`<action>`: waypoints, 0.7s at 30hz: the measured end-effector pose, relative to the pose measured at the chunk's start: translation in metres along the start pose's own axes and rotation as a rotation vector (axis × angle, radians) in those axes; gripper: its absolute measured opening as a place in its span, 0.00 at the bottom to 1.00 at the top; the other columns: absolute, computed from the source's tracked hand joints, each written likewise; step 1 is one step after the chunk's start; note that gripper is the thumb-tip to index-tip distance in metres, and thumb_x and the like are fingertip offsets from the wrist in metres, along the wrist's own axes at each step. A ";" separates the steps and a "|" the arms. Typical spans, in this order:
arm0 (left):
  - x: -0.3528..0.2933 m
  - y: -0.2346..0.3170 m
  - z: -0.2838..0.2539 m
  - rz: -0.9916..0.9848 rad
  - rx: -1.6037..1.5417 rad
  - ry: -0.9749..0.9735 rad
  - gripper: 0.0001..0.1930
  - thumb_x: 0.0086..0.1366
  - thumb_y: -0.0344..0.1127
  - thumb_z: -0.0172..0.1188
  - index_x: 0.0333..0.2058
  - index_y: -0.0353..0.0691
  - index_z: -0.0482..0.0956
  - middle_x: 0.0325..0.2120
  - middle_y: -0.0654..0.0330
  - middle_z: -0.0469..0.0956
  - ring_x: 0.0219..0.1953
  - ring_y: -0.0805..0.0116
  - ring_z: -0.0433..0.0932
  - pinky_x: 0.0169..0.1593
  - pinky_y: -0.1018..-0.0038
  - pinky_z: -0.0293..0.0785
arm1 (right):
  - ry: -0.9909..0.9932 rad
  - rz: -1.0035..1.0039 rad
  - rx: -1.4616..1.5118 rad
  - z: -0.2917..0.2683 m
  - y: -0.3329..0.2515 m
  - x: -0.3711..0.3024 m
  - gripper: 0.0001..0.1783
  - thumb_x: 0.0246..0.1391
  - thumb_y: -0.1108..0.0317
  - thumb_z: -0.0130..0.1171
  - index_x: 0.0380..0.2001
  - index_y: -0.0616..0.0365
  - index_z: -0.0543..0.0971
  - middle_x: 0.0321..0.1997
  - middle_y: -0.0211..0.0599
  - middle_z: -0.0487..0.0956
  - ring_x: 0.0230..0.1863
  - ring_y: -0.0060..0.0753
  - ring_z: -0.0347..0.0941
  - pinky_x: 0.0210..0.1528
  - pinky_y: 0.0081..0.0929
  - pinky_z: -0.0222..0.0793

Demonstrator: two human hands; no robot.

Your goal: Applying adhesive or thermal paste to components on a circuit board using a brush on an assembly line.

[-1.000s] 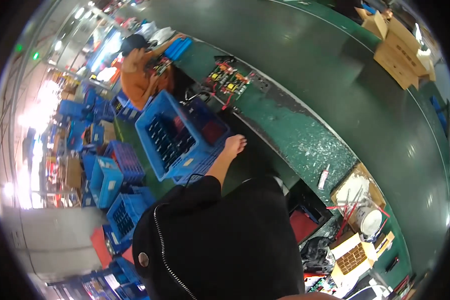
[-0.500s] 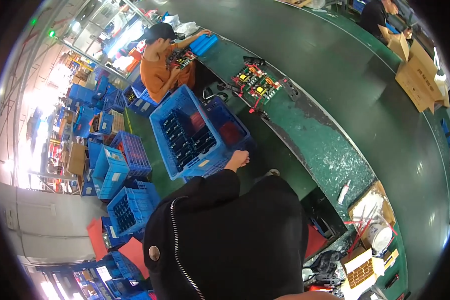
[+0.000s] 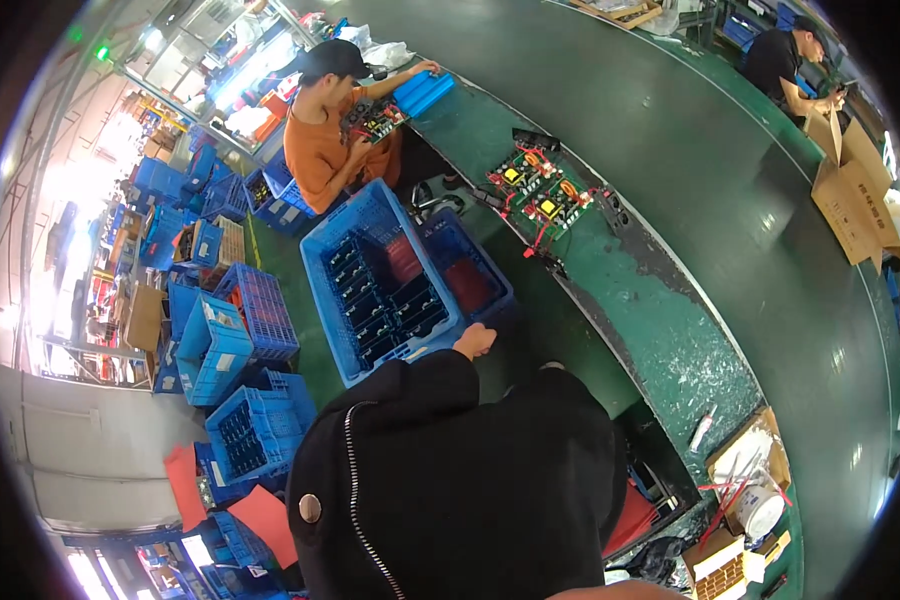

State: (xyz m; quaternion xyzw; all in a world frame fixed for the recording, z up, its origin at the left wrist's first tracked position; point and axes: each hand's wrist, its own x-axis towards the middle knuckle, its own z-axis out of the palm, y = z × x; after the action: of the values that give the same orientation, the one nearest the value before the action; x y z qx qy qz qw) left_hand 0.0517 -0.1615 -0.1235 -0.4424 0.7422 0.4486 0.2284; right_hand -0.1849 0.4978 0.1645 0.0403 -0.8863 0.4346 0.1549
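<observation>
My left hand (image 3: 477, 341) comes out of a black sleeve, its fingers curled closed, and nothing shows in them. It is by the near right corner of a large blue plastic crate (image 3: 327, 325); whether it touches the crate I cannot tell. Inside the crate are rows of dark parts (image 3: 370, 290) and something reddish at the far right. Against the crate's right side is a second, darker blue crate (image 3: 500, 290), with a reddish item in it. My right hand is not in view.
A long green bench (image 3: 660, 325) curves along the right, carrying circuit boards (image 3: 540, 195), a white tube (image 3: 703, 428), a white tub (image 3: 759, 511) and cardboard boxes. A co-worker in orange (image 3: 315, 150) holds a circuit board beyond the crate. Blue crates (image 3: 260, 425) are stacked left.
The view has shifted slightly, so the crates and bench appear a little lower. My left hand stays curled by the crate's corner. The co-worker still has a hand on the blue object.
</observation>
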 end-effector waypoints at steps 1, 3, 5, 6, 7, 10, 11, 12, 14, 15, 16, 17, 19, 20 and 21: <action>-0.008 -0.001 -0.004 -0.065 0.058 0.012 0.17 0.53 0.44 0.51 0.24 0.33 0.77 0.20 0.54 0.78 0.24 0.60 0.79 0.28 0.68 0.74 | 0.002 0.010 0.021 0.004 0.000 0.000 0.26 0.53 0.52 0.55 0.54 0.47 0.70 0.50 0.38 0.72 0.49 0.40 0.69 0.46 0.40 0.71; -0.022 -0.003 -0.014 -0.131 0.115 0.026 0.18 0.53 0.44 0.51 0.24 0.33 0.78 0.20 0.52 0.78 0.24 0.59 0.79 0.28 0.68 0.74 | 0.002 0.030 0.064 0.010 0.000 0.000 0.26 0.54 0.52 0.55 0.54 0.47 0.70 0.50 0.37 0.72 0.50 0.40 0.68 0.46 0.40 0.71; -0.033 -0.008 -0.019 -0.136 0.079 0.059 0.18 0.52 0.43 0.50 0.26 0.31 0.79 0.26 0.47 0.80 0.31 0.52 0.81 0.34 0.63 0.76 | 0.001 0.047 0.106 0.012 0.000 -0.001 0.26 0.54 0.52 0.55 0.55 0.47 0.70 0.51 0.37 0.72 0.50 0.40 0.68 0.46 0.40 0.71; -0.027 -0.025 -0.016 -0.139 0.069 0.065 0.18 0.52 0.43 0.50 0.26 0.31 0.79 0.26 0.47 0.80 0.31 0.52 0.81 0.34 0.63 0.76 | -0.005 0.048 0.131 0.011 -0.004 0.000 0.26 0.54 0.51 0.55 0.55 0.47 0.69 0.51 0.37 0.72 0.51 0.40 0.68 0.47 0.40 0.71; -0.010 -0.054 -0.006 -0.144 0.060 0.136 0.18 0.52 0.43 0.50 0.27 0.31 0.79 0.29 0.44 0.80 0.36 0.49 0.80 0.38 0.61 0.75 | -0.016 0.043 0.157 0.009 -0.009 0.003 0.26 0.54 0.51 0.55 0.55 0.47 0.69 0.51 0.36 0.72 0.51 0.40 0.68 0.47 0.40 0.71; 0.017 -0.080 0.011 -0.025 0.148 0.125 0.17 0.54 0.44 0.51 0.22 0.32 0.76 0.23 0.48 0.76 0.28 0.54 0.75 0.31 0.62 0.69 | 0.012 0.127 0.184 -0.010 -0.005 -0.013 0.27 0.54 0.51 0.55 0.56 0.47 0.69 0.52 0.36 0.71 0.52 0.39 0.67 0.47 0.40 0.70; 0.020 -0.087 0.013 0.086 0.172 0.097 0.20 0.56 0.45 0.52 0.15 0.34 0.73 0.13 0.53 0.72 0.15 0.61 0.72 0.19 0.64 0.64 | 0.010 0.135 0.206 -0.010 -0.005 -0.013 0.27 0.54 0.51 0.55 0.56 0.46 0.68 0.52 0.36 0.71 0.52 0.39 0.67 0.47 0.40 0.70; 0.028 -0.090 0.017 0.083 0.172 0.100 0.20 0.56 0.45 0.52 0.15 0.34 0.73 0.13 0.53 0.72 0.15 0.61 0.72 0.19 0.64 0.64 | 0.007 0.144 0.229 -0.011 -0.006 -0.014 0.27 0.54 0.51 0.55 0.56 0.46 0.68 0.53 0.35 0.71 0.52 0.39 0.67 0.47 0.40 0.70; 0.044 -0.086 0.032 -0.046 0.222 0.038 0.20 0.56 0.44 0.52 0.15 0.33 0.73 0.13 0.52 0.73 0.15 0.60 0.73 0.19 0.64 0.65 | -0.008 0.162 0.274 -0.009 -0.010 -0.014 0.27 0.54 0.51 0.55 0.56 0.46 0.68 0.53 0.35 0.70 0.53 0.39 0.66 0.47 0.40 0.70; 0.038 -0.066 0.033 -0.044 0.231 0.030 0.20 0.56 0.44 0.52 0.15 0.33 0.73 0.13 0.52 0.73 0.15 0.60 0.73 0.19 0.64 0.65 | 0.001 0.180 0.289 -0.009 -0.007 -0.019 0.27 0.54 0.51 0.54 0.57 0.46 0.68 0.53 0.35 0.70 0.53 0.38 0.66 0.47 0.40 0.70; 0.030 -0.047 0.035 0.015 0.212 0.025 0.19 0.56 0.44 0.52 0.15 0.33 0.74 0.13 0.51 0.73 0.15 0.59 0.73 0.19 0.63 0.66 | 0.008 0.197 0.301 -0.009 -0.006 -0.025 0.28 0.54 0.51 0.54 0.57 0.46 0.67 0.54 0.35 0.70 0.53 0.38 0.66 0.48 0.40 0.70; 0.020 -0.024 0.032 0.071 0.194 0.024 0.19 0.56 0.43 0.52 0.16 0.34 0.75 0.13 0.51 0.73 0.15 0.58 0.74 0.20 0.63 0.67 | 0.014 0.217 0.319 -0.010 -0.006 -0.029 0.28 0.54 0.51 0.54 0.57 0.46 0.67 0.54 0.34 0.70 0.54 0.38 0.66 0.48 0.40 0.70; 0.025 -0.003 0.036 0.125 0.270 0.007 0.18 0.55 0.43 0.52 0.16 0.34 0.75 0.13 0.51 0.73 0.16 0.58 0.74 0.22 0.63 0.69 | 0.011 0.242 0.358 -0.011 -0.011 -0.029 0.28 0.55 0.51 0.54 0.57 0.46 0.67 0.55 0.34 0.70 0.54 0.38 0.66 0.48 0.40 0.70; 0.028 0.007 0.038 0.189 0.344 -0.012 0.18 0.55 0.42 0.52 0.16 0.35 0.76 0.13 0.51 0.73 0.16 0.57 0.74 0.23 0.64 0.70 | 0.013 0.252 0.375 -0.011 -0.014 -0.030 0.28 0.55 0.51 0.54 0.58 0.46 0.67 0.55 0.34 0.70 0.55 0.38 0.65 0.48 0.40 0.70; 0.030 0.015 0.038 0.190 0.343 -0.015 0.18 0.55 0.42 0.52 0.16 0.35 0.76 0.13 0.51 0.73 0.16 0.57 0.74 0.23 0.64 0.70 | 0.015 0.261 0.392 -0.012 -0.018 -0.031 0.28 0.55 0.51 0.54 0.58 0.46 0.66 0.55 0.33 0.69 0.55 0.38 0.65 0.48 0.40 0.70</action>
State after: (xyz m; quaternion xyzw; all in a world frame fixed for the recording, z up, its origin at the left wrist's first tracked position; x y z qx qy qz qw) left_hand 0.0215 -0.1393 -0.1576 -0.3216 0.8446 0.3383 0.2624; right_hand -0.1488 0.4939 0.1755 -0.0488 -0.7815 0.6150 0.0934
